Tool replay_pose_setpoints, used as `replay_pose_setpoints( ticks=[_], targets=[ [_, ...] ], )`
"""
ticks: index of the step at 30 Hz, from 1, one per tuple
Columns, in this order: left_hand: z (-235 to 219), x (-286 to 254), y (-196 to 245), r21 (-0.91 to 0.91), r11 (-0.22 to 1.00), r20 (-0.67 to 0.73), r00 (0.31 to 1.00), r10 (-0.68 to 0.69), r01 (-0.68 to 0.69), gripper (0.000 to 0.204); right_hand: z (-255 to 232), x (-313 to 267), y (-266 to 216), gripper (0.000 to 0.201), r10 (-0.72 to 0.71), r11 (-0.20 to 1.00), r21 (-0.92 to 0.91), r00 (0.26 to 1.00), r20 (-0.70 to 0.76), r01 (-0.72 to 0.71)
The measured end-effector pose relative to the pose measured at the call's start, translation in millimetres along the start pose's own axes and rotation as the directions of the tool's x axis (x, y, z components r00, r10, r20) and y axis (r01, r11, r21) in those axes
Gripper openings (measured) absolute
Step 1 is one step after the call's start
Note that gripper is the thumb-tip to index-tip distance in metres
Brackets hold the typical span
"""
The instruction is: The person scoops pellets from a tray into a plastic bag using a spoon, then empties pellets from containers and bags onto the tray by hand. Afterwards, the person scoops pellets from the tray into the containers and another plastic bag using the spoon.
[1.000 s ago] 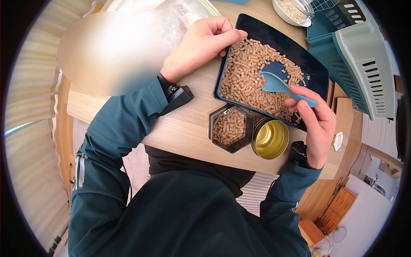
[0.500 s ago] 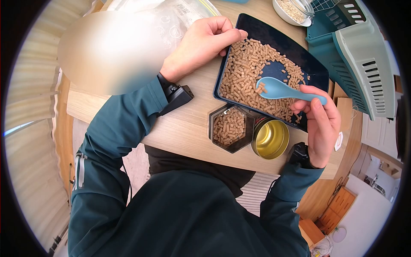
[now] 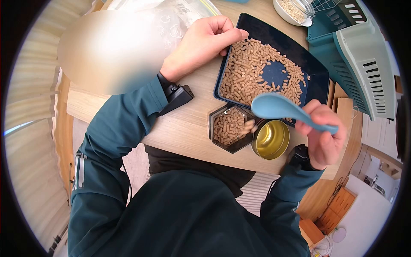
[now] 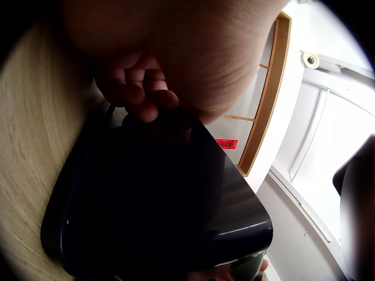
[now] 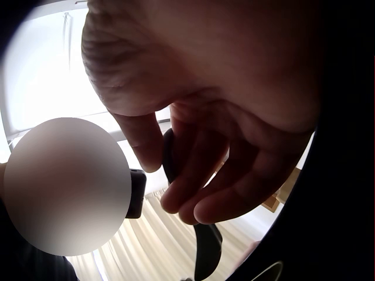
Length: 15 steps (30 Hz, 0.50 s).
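My right hand (image 3: 323, 132) pinches the handle of a blue spoon (image 3: 274, 105), its bowl tipped over the near edge of the tray. A few blurred pellets (image 3: 249, 126) drop from it at the right side of a clear hexagonal container (image 3: 231, 147), which holds more pellets. My left hand (image 3: 205, 40) grips the left rim of a dark blue tray (image 3: 314, 73), thumb over the edge; in the left wrist view its fingers (image 4: 132, 93) curl against the tray's outer wall. Brown wood pellets (image 3: 244, 73) cover much of the tray floor.
A gold-lined tin (image 3: 271, 139) stands beside the hexagonal container. Beyond the tray are a white bowl of oat-like flakes (image 3: 291, 12) and a teal and grey pet carrier (image 3: 364, 64). A plastic bag (image 3: 184, 17) lies at the back left of the wooden table (image 3: 188, 132).
The spoon scooped up pellets in the tray, lifted, and moved toward me over the near rim, where it tipped and pellets fall. The left hand and tray stay put.
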<state>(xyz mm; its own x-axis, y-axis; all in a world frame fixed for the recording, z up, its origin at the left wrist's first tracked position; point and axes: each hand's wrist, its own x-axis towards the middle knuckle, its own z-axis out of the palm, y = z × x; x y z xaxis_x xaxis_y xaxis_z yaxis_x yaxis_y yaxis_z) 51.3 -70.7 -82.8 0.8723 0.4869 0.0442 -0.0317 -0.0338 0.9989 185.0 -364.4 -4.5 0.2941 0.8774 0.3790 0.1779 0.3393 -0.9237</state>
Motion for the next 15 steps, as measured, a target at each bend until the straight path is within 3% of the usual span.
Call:
replay_pose_setpoints(
  ticks=[2,3,5,7,13,15],
  targets=[
    [-0.1,0.0,-0.4,0.007,1.000,0.002,1.000,-0.005,0.005,0.030,4.1,-0.5,2.0,0.037,0.057,0.998,0.010,0.987,-0.148,-0.056],
    [-0.1,0.2,-0.2,0.003,1.000,0.014,1.000,-0.001,0.001,0.030,5.5,1.0,2.8,0.037,0.057,0.998,0.009,0.987,-0.148,-0.056],
    [-1.0,0.0,0.4,0.001,1.000,0.023,1.000,0.004,-0.004,0.029,11.1,5.3,5.0,0.032,0.190,0.924,-0.237,0.901,-0.390,-0.298],
    [-1.0,-0.4,1.0,0.025,1.000,0.018,1.000,-0.007,0.006,0.030,22.2,13.8,5.6,0.030,0.292,0.839,-0.298,0.838,-0.461,-0.456],
    [1.0,-0.6,0.3,-0.004,1.000,0.004,1.000,-0.001,0.001,0.031,24.9,14.1,3.0,0.030,0.346,0.799,-0.367,0.863,-0.369,-0.477],
    [0.1,-0.6,1.1,0.008,1.000,0.010,1.000,-0.002,0.002,0.031,22.7,13.5,-0.1,0.030,0.394,0.819,-0.341,0.885,-0.250,-0.461]
  ],
)
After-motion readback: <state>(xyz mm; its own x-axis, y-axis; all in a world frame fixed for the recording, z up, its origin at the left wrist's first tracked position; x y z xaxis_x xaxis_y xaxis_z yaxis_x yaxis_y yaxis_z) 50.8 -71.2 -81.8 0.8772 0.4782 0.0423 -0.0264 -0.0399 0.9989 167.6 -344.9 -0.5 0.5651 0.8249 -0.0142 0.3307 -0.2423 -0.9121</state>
